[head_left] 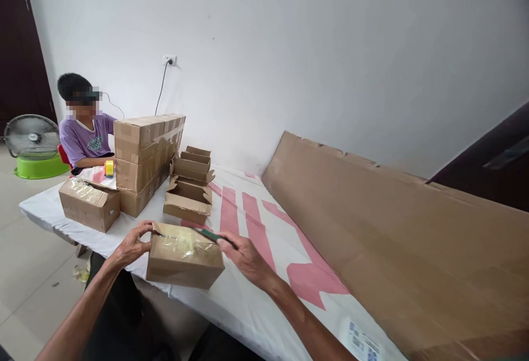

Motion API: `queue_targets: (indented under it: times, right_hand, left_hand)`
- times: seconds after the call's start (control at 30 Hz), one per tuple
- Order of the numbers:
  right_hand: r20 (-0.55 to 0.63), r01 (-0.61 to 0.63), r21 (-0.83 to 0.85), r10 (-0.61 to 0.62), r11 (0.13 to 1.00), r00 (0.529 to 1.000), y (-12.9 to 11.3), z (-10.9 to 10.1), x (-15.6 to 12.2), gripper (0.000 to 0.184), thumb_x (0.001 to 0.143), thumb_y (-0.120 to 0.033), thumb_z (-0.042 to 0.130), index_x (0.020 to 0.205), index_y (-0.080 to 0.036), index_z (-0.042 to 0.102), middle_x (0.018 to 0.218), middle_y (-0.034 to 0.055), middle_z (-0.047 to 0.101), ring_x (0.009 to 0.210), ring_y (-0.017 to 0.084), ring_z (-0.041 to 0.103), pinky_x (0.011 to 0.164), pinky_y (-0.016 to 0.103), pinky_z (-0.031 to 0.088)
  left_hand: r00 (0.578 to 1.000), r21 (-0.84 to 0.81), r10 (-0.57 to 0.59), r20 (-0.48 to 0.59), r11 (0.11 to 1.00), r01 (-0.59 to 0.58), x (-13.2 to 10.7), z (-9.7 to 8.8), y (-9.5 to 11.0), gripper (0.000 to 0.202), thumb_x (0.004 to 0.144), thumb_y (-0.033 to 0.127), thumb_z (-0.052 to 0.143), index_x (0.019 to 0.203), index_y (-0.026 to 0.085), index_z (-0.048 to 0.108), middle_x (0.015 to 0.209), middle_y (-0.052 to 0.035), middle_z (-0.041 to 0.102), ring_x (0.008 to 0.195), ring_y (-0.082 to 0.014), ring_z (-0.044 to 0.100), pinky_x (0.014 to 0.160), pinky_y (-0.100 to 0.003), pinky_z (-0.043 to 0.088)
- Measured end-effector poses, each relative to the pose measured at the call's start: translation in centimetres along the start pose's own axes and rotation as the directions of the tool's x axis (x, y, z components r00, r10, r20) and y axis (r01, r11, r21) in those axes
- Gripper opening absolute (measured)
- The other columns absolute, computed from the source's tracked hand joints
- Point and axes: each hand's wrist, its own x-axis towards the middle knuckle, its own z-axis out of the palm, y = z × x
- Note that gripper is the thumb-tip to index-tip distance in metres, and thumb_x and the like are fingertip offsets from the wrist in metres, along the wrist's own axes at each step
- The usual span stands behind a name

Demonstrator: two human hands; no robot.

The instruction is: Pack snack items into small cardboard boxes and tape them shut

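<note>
Two hands at work on a taped carton (185,264), which sits at the near edge of a table (243,311), just in front of the worker. The left hand (134,246) grips the carton at its upper left end, the thumb on the near side and the fingers bent over the corner. The right hand (243,253) is closed around a slim green-and-black cutter (211,235), whose forward end points left across the top of the carton; that end is blurred, and from where I stand I cannot tell whether it touches the cardboard. Crumpled clear tape (188,244) lies along the carton's top.

Beyond the carton, a row of open boxes (188,212) extends toward the wall (289,47). To their left rises a stack of closed boxes (128,146), with a second taped box (85,201) beside its near end and a yellow roll of tape (109,168) close by. A co-worker in a purple shirt (93,141) sits behind the stack. A large cardboard sheet (380,229) slants along the right side of the table, whose white cover (256,289) bears a pink print.
</note>
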Motion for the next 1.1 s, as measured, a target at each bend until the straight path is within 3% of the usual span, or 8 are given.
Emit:
queue_targets:
  times: [0.07, 0.17, 0.4, 0.57, 0.8, 0.93, 1.1]
  right_hand:
    - [0.103, 0.108, 0.020, -0.109, 0.994, 0.989, -3.4, 0.8, 2.0, 0.034, 0.099, -0.045, 0.051, 0.107, -0.022, 0.075, 0.099, 0.0054, 0.077, 0.091, 0.023, 0.069, 0.081, 0.032, 0.051]
    - [0.170, 0.180, -0.048, -0.169, 0.983, 0.971, -6.1, 1.4, 4.2, 0.029, 0.097, -0.038, 0.056, 0.098, -0.020, 0.078, 0.091, 0.0045, 0.078, 0.081, 0.020, 0.067, 0.074, 0.030, 0.047]
    - [0.264, 0.199, -0.209, -0.141, 0.957, 0.954, -7.9, 1.0, 5.8, 0.025, 0.097, -0.033, 0.060, 0.096, -0.021, 0.082, 0.092, 0.0043, 0.080, 0.082, 0.018, 0.068, 0.073, 0.029, 0.044]
    - [0.330, 0.238, -0.346, -0.120, 0.907, 0.936, -9.3, 0.8, 6.7, 0.025, 0.098, -0.031, 0.060, 0.096, -0.022, 0.083, 0.094, 0.0042, 0.081, 0.083, 0.018, 0.069, 0.071, 0.028, 0.041]
    - [0.449, 0.384, -0.576, -0.114, 0.721, 0.886, -12.3, 1.9, 9.5, 0.031, 0.099, -0.042, 0.065, 0.081, -0.023, 0.081, 0.072, 0.0047, 0.072, 0.074, 0.020, 0.065, 0.060, 0.029, 0.029]
    - [0.496, 0.401, -0.597, -0.073, 0.695, 0.865, -12.4, 1.0, 10.2, 0.029, 0.097, -0.041, 0.070, 0.078, -0.023, 0.079, 0.068, 0.0034, 0.069, 0.072, 0.020, 0.063, 0.060, 0.030, 0.028]
    - [0.500, 0.335, -0.558, -0.015, 0.759, 0.866, -9.8, -2.3, 8.7, 0.029, 0.102, -0.037, 0.062, 0.083, -0.025, 0.081, 0.071, 0.0016, 0.070, 0.069, 0.017, 0.059, 0.060, 0.029, 0.027]
  left_hand:
    - [1.000, -0.015, 0.003, 0.002, 1.000, -0.003, -0.2, 0.0, 0.1, 0.029, 0.077, 0.027, 0.079, 0.106, 0.023, 0.083, 0.134, -0.0104, 0.064, 0.132, -0.0305, 0.056, 0.116, -0.040, 0.043]
    - [1.000, -0.046, -0.012, 0.003, 0.999, 0.012, -0.4, 0.2, 0.0, 0.032, 0.076, 0.026, 0.078, 0.108, 0.024, 0.083, 0.135, -0.0108, 0.062, 0.134, -0.0319, 0.054, 0.108, -0.038, 0.051]
    - [0.999, -0.118, -0.044, 0.029, 0.992, 0.047, -0.6, 0.6, -0.2, 0.039, 0.076, 0.027, 0.078, 0.116, 0.025, 0.082, 0.141, -0.0119, 0.056, 0.136, -0.0338, 0.051, 0.082, -0.028, 0.061]
    - [0.999, -0.112, -0.033, 0.031, 0.993, 0.036, -0.6, 0.6, -0.3, 0.041, 0.078, 0.026, 0.076, 0.118, 0.027, 0.081, 0.147, -0.0110, 0.053, 0.137, -0.0331, 0.051, 0.083, -0.027, 0.061]
    - [0.998, -0.077, -0.054, 0.038, 0.995, 0.057, -0.3, 0.2, -0.4, 0.039, 0.076, 0.026, 0.074, 0.114, 0.024, 0.081, 0.146, -0.0117, 0.054, 0.135, -0.0334, 0.053, 0.082, -0.028, 0.061]
    - [0.997, -0.061, -0.064, 0.043, 0.996, 0.067, 0.1, -0.2, -0.4, 0.040, 0.075, 0.029, 0.076, 0.115, 0.023, 0.082, 0.142, -0.0121, 0.056, 0.134, -0.0335, 0.053, 0.082, -0.028, 0.061]
    - [0.994, -0.024, -0.084, 0.072, 0.996, 0.086, 0.5, 0.0, -0.4, 0.038, 0.073, 0.029, 0.076, 0.110, 0.023, 0.082, 0.136, -0.0112, 0.059, 0.122, -0.0294, 0.059, 0.075, -0.024, 0.058]
